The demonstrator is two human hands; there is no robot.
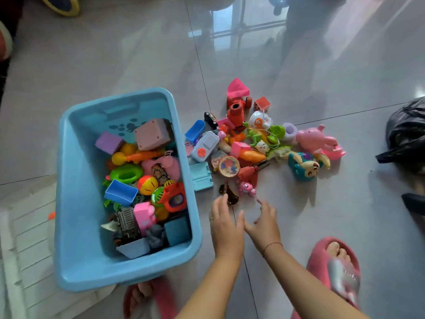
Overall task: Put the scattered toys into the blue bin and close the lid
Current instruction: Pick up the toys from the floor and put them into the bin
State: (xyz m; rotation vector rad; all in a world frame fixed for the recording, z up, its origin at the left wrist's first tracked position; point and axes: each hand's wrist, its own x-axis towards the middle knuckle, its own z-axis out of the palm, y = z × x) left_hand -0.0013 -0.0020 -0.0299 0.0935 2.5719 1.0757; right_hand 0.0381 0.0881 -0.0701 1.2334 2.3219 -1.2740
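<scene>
Glossy grey floor tiles (pixel 138 65) carry an open blue bin (pixel 76 203) at the left, part filled with blocks, cups and plastic figures. Just to its right lies a heap of scattered toys (pixel 250 155), among them a red truck (pixel 236 109), a pale blue handheld game (pixel 205 146), a pink pig (pixel 315 138) and a teal rabbit (pixel 303 165). The left hand (pixel 226 222) and right hand (pixel 264 223) hover side by side at the heap's near edge, fingers loose and spread, holding nothing. The left fingertips are close to a small dark brown toy (pixel 231 195); whether they touch it is unclear. A pink slipper (pixel 338 268) and a black bag (pixel 409 130) sit at the right.
</scene>
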